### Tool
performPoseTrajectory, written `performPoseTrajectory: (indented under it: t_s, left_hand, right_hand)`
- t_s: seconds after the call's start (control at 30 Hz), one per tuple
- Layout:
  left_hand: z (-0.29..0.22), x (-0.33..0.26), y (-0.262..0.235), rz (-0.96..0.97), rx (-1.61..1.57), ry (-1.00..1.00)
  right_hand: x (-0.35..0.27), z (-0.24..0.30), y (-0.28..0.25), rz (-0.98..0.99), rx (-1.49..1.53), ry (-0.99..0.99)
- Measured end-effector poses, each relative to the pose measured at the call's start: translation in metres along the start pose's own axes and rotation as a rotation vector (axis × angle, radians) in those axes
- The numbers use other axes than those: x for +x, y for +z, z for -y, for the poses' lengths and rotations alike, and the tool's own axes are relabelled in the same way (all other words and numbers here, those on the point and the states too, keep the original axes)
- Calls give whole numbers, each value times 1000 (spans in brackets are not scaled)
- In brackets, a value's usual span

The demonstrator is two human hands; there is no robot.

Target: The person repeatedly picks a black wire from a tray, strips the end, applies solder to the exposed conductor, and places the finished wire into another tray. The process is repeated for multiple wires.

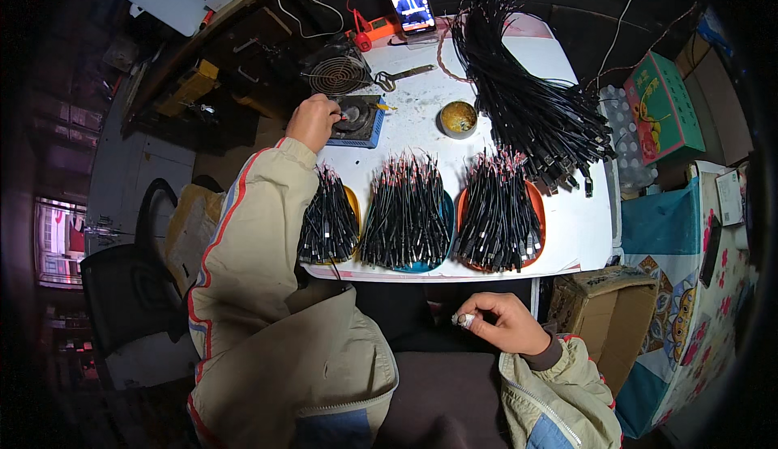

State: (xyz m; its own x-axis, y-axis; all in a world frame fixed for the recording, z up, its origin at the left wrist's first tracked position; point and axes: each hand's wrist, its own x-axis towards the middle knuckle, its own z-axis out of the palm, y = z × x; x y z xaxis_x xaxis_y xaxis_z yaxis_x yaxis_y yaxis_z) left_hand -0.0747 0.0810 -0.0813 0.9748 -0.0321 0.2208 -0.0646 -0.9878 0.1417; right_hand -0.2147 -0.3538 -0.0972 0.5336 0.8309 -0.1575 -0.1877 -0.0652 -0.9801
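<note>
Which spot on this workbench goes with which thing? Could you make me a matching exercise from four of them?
Things:
1. phone
2. small round brass-coloured tin
3. large loose bundle of black cables
4. cardboard box

Places:
A. below the table's front right corner
B. propped at the table's far edge, screen lit
C. spread across the table's right side
D. mid-table, behind the three trays of cable pieces

Pairs: 1-B, 2-D, 3-C, 4-A
</note>
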Motion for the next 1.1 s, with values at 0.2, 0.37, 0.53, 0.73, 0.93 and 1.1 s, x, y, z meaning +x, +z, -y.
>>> performPoseTrajectory:
  t_s: [0.2, 0.37, 0.53, 0.73, 0.93, 1.1]
  left_hand:
    - [-3, 1, -2, 0, -8, -23]
    - [-2, 2, -1, 0, -9, -11]
    - [0, 3, 0, 18, -4, -14]
    - [2, 3, 1, 31, 4, -14]
    - [-1, 4, 0, 27, -10, -32]
    - [-3, 3, 2, -12, -2, -29]
  right_hand:
    - [-1, -3, 0, -9, 9, 19]
    - [0, -3, -1, -5, 2, 26]
    - [0, -3, -1, 0, 17, 63]
    - [0, -3, 0, -5, 16, 51]
    - [-1, -2, 1, -2, 7, 82]
    - [-2, 0, 3, -14, 0, 44]
